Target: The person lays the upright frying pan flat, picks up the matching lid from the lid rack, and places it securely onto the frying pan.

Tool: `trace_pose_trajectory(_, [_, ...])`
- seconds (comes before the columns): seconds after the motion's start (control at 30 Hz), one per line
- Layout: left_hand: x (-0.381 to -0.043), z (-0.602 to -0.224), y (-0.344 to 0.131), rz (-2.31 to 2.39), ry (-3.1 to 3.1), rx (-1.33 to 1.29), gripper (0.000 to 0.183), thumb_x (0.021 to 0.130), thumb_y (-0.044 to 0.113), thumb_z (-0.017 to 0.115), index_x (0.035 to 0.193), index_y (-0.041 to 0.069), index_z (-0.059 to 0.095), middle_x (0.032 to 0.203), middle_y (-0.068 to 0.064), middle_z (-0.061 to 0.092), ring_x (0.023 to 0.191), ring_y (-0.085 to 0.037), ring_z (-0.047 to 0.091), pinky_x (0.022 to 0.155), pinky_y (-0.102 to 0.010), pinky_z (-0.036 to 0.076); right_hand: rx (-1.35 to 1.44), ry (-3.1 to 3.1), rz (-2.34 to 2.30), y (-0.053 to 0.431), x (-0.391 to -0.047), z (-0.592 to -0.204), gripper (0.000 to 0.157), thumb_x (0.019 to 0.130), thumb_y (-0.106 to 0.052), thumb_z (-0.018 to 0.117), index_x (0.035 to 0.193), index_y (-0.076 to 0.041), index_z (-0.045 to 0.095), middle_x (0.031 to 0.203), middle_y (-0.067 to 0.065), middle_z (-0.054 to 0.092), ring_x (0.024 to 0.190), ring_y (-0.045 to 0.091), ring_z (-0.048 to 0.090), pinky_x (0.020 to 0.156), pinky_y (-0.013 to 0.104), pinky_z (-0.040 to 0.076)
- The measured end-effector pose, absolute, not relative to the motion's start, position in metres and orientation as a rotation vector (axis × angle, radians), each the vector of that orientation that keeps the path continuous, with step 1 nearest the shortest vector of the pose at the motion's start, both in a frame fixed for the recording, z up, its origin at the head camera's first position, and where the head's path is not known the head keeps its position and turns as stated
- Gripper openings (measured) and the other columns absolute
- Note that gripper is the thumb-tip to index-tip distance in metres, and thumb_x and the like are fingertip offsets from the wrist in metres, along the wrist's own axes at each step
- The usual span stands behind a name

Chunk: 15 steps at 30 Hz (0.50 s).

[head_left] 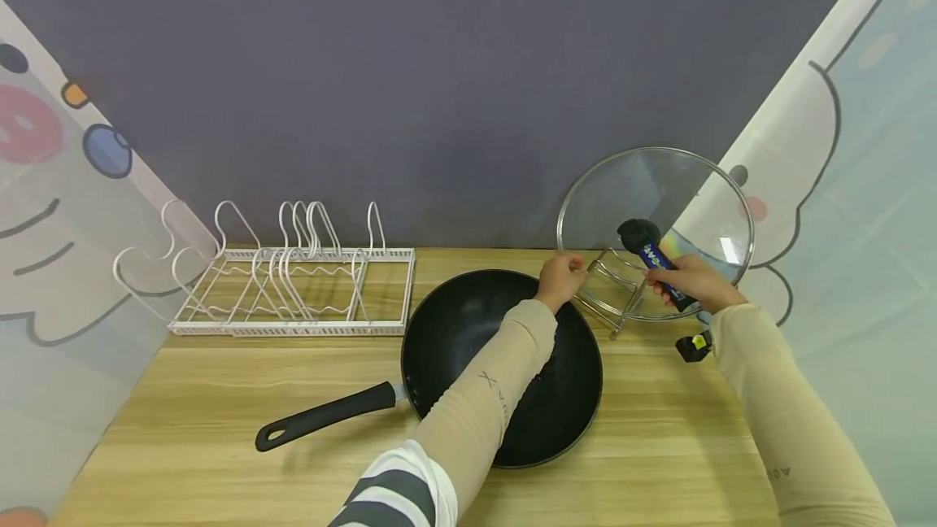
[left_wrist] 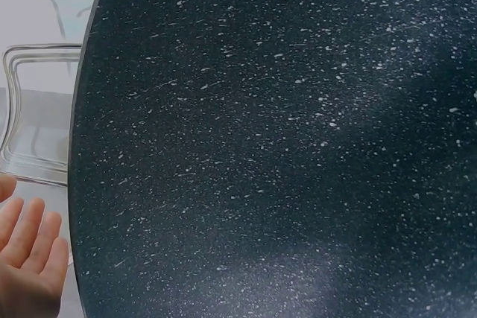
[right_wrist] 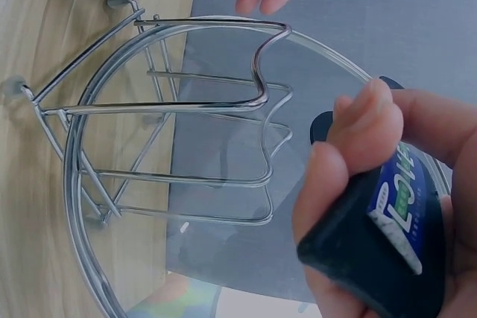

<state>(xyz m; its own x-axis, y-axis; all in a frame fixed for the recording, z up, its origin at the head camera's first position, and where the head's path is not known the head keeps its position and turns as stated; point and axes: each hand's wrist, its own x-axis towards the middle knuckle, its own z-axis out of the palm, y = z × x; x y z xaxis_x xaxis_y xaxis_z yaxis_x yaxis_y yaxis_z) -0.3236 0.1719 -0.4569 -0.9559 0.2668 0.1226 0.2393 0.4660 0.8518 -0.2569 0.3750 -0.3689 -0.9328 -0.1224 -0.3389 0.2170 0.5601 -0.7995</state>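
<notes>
A round glass lid [head_left: 596, 185] with a metal rim stands upright in a small wire rack [head_left: 628, 299]. My right hand [head_left: 691, 281] grips the lid's black handle [head_left: 662, 267], which carries a blue label; its fingers wrap round the handle [right_wrist: 406, 258] in the right wrist view. Near the lid's left edge is my left hand [head_left: 562, 279], its fingers loosely extended in the left wrist view and holding nothing. That forearm crosses above a black frying pan [head_left: 454, 340], whose speckled inside fills most of the left wrist view.
The pan's black handle [head_left: 329, 415] points left and toward the front. Behind it on the left stands a white wire dish rack [head_left: 293, 330] with curved dividers. A small black object [head_left: 691, 347] with a yellow mark lies by my right wrist. A grey wall [head_left: 439, 104] closes the back.
</notes>
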Motion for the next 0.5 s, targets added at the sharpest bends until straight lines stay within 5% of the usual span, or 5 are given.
trace_pose_trajectory(0.5, [-0.3270, -0.4609, 0.1814, 1.489, 2.707, 0.536, 0.018, 0.087, 0.011, 0.064, 0.105, 0.007, 0.068, 0.106, -0.001, 0.069, 0.097, -0.015, 0.063, 0.081, -0.021, 0.047, 0.082, 2.486, -1.308, 0.3727, -0.2552, -0.3701, 0.027, 0.095, -0.017, 0.053, 0.100, 0.009, 0.053, 0.069, 0.000, 0.058, 0.059, 0.010, 0.055, 0.057, 0.025, 0.051])
